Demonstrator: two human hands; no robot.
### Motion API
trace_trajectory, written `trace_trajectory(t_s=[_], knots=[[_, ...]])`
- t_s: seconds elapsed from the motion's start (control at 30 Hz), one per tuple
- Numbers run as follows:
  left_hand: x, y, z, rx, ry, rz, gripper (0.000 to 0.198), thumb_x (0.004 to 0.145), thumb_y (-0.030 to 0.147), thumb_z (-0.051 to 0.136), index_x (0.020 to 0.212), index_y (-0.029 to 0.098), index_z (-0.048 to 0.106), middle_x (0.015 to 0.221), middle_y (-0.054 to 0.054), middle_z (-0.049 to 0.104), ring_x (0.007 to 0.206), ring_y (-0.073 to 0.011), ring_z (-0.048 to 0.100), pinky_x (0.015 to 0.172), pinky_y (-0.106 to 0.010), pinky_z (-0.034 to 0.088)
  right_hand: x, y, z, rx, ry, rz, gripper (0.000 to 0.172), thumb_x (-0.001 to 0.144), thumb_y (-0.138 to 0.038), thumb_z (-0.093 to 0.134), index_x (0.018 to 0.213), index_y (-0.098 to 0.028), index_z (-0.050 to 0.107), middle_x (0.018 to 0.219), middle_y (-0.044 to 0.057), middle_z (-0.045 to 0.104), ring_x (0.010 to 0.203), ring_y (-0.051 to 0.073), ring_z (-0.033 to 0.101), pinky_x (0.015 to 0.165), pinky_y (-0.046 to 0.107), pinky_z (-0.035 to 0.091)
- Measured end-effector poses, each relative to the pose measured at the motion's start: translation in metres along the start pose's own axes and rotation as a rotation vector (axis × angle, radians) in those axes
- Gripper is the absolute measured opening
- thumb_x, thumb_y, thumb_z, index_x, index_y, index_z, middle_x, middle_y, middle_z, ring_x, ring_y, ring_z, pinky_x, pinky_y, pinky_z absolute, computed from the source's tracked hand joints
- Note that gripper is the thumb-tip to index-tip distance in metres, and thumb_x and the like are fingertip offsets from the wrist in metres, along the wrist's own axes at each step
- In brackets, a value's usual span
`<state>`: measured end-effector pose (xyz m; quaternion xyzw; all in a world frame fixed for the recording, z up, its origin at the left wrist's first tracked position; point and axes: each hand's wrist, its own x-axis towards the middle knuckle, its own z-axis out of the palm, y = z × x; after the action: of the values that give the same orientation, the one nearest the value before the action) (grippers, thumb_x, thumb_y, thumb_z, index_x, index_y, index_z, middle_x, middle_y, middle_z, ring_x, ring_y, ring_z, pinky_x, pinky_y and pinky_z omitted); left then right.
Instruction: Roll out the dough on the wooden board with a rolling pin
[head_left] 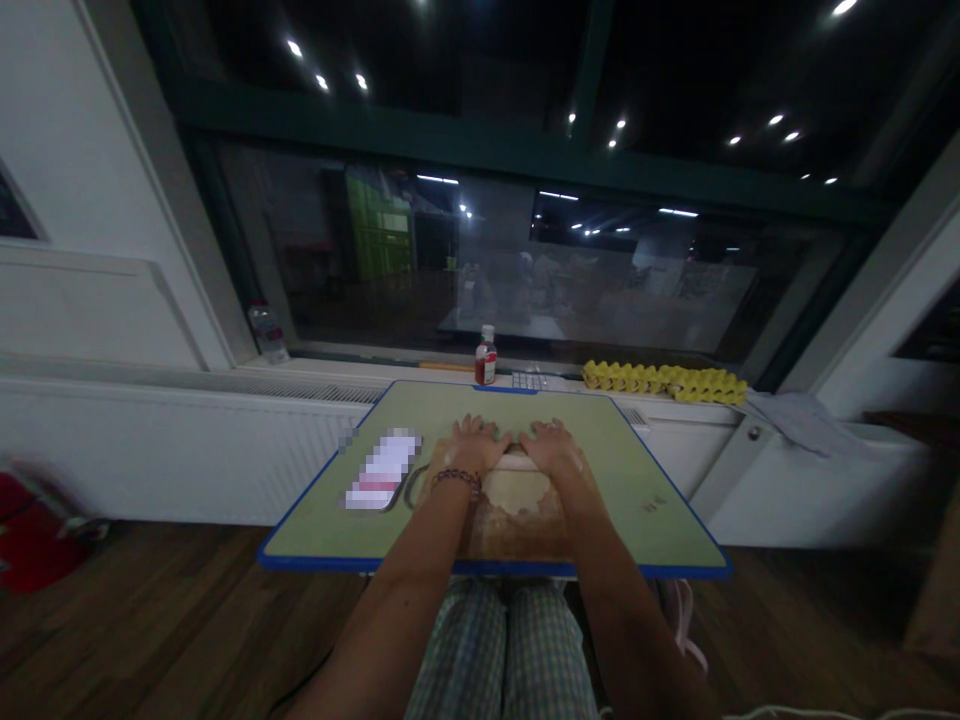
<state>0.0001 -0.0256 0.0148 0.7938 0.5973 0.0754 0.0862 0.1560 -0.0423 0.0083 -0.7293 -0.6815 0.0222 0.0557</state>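
In the head view, the left hand and right hand lie palm down, fingers spread, side by side over the far part of a board on the worktop. Flattened dough lies on the board, just nearer than a pale bar between the palms; whether they grip it cannot be told. A phone lies left of the board.

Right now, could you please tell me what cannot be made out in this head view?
All in the head view:
Phone: screen pixelated.
White-capped bottle: any lettering too small.
Whatever lies beneath the left hand and right hand: covered by them.
Red object: cut off by the left edge.
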Motion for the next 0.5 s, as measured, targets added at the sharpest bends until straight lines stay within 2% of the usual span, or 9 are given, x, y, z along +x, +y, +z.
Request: trace_trajectory(t_s=[0.13, 0.33, 0.5], knots=[[0.01, -0.003, 0.001, -0.004, 0.052, 0.007, 0.064, 0.096, 0.061, 0.029, 0.138, 0.02, 0.055, 0.155, -0.014, 0.04, 0.146, -0.0335, 0.027, 0.118, -0.055, 0.018, 0.007, 0.001, 0.0, 0.049, 0.016, 0.035, 0.057, 0.097, -0.053, 0.034, 0.133, -0.017, 0.059, 0.141, 0.011, 0.057, 0.141, 0.029, 0.033, 0.11, 0.04, 0.029], [0.021, -0.004, -0.002, 0.014, 0.082, -0.006, 0.069, 0.095, 0.065, 0.026, 0.137, 0.019, 0.055, 0.154, -0.013, 0.041, 0.143, -0.0322, 0.03, 0.115, -0.049, 0.023, 0.02, 0.003, 0.004, 0.107, 0.06, 0.04, 0.056, 0.097, -0.052, 0.037, 0.134, -0.016, 0.057, 0.135, 0.013, 0.061, 0.137, 0.027, 0.039, 0.107, 0.037, 0.033], [0.027, -0.006, -0.002, 0.006, 0.183, -0.009, 0.063, 0.095, 0.063, 0.03, 0.123, 0.019, 0.065, 0.142, -0.012, 0.055, 0.134, -0.0291, 0.041, 0.109, -0.042, 0.033, 0.027, 0.002, 0.004, 0.095, 0.107, 0.014, 0.05, 0.097, -0.048, 0.038, 0.129, -0.015, 0.06, 0.129, 0.014, 0.064, 0.131, 0.026, 0.045, 0.104, 0.034, 0.034]])
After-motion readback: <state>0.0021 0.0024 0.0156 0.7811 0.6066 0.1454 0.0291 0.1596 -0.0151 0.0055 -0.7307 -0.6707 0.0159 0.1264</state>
